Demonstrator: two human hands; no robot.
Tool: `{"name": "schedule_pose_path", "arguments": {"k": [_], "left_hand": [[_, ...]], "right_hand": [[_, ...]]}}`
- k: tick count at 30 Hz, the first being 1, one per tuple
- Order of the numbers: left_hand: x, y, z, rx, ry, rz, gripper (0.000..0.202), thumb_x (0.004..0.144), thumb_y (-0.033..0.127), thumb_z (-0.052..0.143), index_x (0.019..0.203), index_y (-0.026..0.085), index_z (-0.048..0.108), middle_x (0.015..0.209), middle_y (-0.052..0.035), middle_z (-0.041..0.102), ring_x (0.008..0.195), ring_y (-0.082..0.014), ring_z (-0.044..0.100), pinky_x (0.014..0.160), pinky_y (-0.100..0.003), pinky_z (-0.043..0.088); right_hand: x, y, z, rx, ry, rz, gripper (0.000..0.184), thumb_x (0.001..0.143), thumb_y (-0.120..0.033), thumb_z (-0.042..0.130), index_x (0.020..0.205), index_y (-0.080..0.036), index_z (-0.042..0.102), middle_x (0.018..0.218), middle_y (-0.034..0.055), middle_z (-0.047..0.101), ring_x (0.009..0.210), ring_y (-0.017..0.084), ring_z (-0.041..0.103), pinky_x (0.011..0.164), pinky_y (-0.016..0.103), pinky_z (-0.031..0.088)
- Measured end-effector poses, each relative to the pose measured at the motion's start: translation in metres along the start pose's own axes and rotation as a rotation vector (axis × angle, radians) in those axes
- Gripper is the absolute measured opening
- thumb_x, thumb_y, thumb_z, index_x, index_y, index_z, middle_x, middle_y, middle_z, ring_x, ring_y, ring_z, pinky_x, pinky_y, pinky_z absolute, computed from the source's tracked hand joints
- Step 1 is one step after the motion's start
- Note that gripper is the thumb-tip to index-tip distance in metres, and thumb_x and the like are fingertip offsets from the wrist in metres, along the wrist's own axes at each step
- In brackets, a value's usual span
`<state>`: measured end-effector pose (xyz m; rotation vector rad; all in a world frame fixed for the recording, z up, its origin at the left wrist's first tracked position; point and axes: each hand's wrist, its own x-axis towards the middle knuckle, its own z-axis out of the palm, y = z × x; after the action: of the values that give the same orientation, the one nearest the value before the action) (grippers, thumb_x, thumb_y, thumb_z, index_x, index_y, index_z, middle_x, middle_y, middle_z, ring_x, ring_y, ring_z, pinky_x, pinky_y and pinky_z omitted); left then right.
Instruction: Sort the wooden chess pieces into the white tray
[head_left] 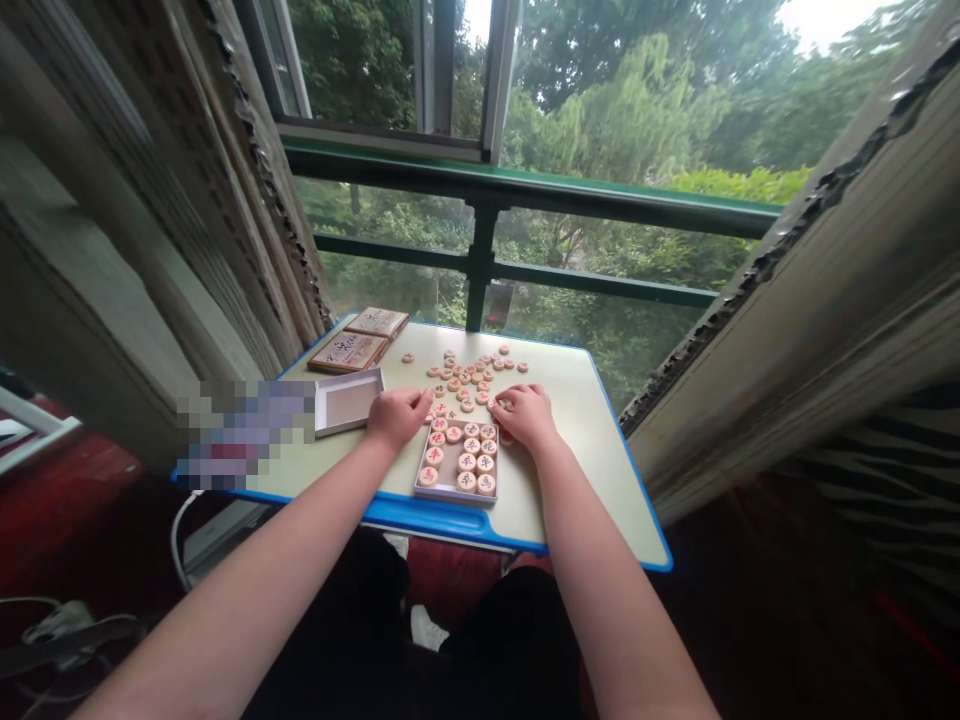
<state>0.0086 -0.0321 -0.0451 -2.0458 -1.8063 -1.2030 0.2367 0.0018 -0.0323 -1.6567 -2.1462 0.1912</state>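
A shallow white box lies near the front edge of a pale table and holds several round wooden chess discs with red and black marks. More such discs are scattered loose beyond it. My left hand rests at the box's far left corner, fingers curled and pinched on a disc. My right hand sits at the far right corner, fingers curled over a disc at its tips.
An empty white box lid lies left of the hands. Two folded wooden boards sit at the table's back left. A blurred patch covers the left edge. A green railing and a window stand behind; curtains hang on both sides.
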Motion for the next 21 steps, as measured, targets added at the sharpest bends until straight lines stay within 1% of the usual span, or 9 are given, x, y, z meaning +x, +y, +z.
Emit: {"name": "schedule_pose_path", "arguments": {"k": [2,5,6,8,10,12,15,21], "left_hand": [[0.001,0.000,0.000,-0.020,0.005,-0.005,0.047,0.083,0.037,0.045,0.042,0.016,0.051,0.044,-0.0029,0.052,0.046,-0.0119,0.043,0.050,-0.026,0.026],[0.003,0.000,-0.001,-0.039,0.012,-0.005,0.047,0.084,0.036,0.045,0.041,0.016,0.050,0.043,-0.0021,0.050,0.045,-0.0113,0.042,0.049,-0.025,0.026],[0.003,0.000,-0.001,-0.041,0.016,0.000,0.047,0.084,0.035,0.045,0.041,0.016,0.050,0.042,-0.0020,0.050,0.045,-0.0112,0.042,0.049,-0.025,0.026],[0.002,0.001,0.000,-0.030,0.024,0.023,0.047,0.084,0.033,0.045,0.041,0.016,0.051,0.043,-0.0024,0.051,0.045,-0.0113,0.043,0.049,-0.025,0.026],[0.000,0.003,0.001,-0.004,0.029,0.059,0.044,0.084,0.032,0.046,0.044,0.016,0.054,0.046,-0.0033,0.054,0.047,-0.0120,0.045,0.049,-0.026,0.025],[-0.001,0.005,0.002,0.015,0.027,0.092,0.042,0.085,0.030,0.046,0.047,0.016,0.058,0.049,-0.0041,0.057,0.048,-0.0124,0.047,0.050,-0.026,0.026],[-0.002,0.006,0.002,0.020,0.012,0.123,0.042,0.086,0.030,0.044,0.048,0.016,0.059,0.050,-0.0041,0.059,0.049,-0.0121,0.048,0.050,-0.026,0.026],[-0.001,0.004,0.003,0.003,0.021,0.127,0.044,0.087,0.030,0.043,0.048,0.016,0.057,0.050,-0.0039,0.058,0.049,-0.0116,0.048,0.049,-0.026,0.026]], "right_hand": [[0.000,0.000,0.000,0.019,0.036,-0.011,0.025,0.076,-0.042,0.058,0.085,-0.024,0.072,0.096,0.0057,0.067,0.100,0.027,0.046,0.088,0.039,0.033],[-0.003,-0.006,-0.004,0.073,0.151,-0.015,0.022,0.075,-0.039,0.062,0.081,-0.021,0.071,0.093,0.0072,0.066,0.097,0.026,0.047,0.088,0.040,0.035],[-0.005,-0.010,-0.006,0.109,0.187,-0.042,0.021,0.074,-0.038,0.063,0.080,-0.020,0.070,0.093,0.0073,0.066,0.096,0.025,0.048,0.088,0.039,0.036],[-0.012,-0.020,-0.009,0.204,0.211,-0.164,0.020,0.074,-0.038,0.065,0.080,-0.020,0.069,0.093,0.0061,0.065,0.094,0.023,0.049,0.088,0.037,0.038],[-0.018,-0.031,-0.011,0.281,0.153,-0.333,0.019,0.073,-0.038,0.067,0.081,-0.021,0.068,0.092,0.0042,0.065,0.093,0.021,0.051,0.088,0.035,0.039],[-0.023,-0.040,-0.011,0.276,0.095,-0.422,0.016,0.071,-0.036,0.069,0.079,-0.022,0.068,0.092,0.0034,0.065,0.092,0.020,0.051,0.088,0.035,0.039],[-0.025,-0.047,-0.008,0.198,0.038,-0.454,0.015,0.070,-0.036,0.070,0.078,-0.023,0.069,0.090,0.0035,0.065,0.091,0.020,0.050,0.087,0.036,0.039],[-0.023,-0.048,-0.004,0.119,-0.021,-0.440,0.017,0.072,-0.039,0.069,0.076,-0.023,0.072,0.086,0.0046,0.064,0.085,0.020,0.049,0.081,0.035,0.040]]}}
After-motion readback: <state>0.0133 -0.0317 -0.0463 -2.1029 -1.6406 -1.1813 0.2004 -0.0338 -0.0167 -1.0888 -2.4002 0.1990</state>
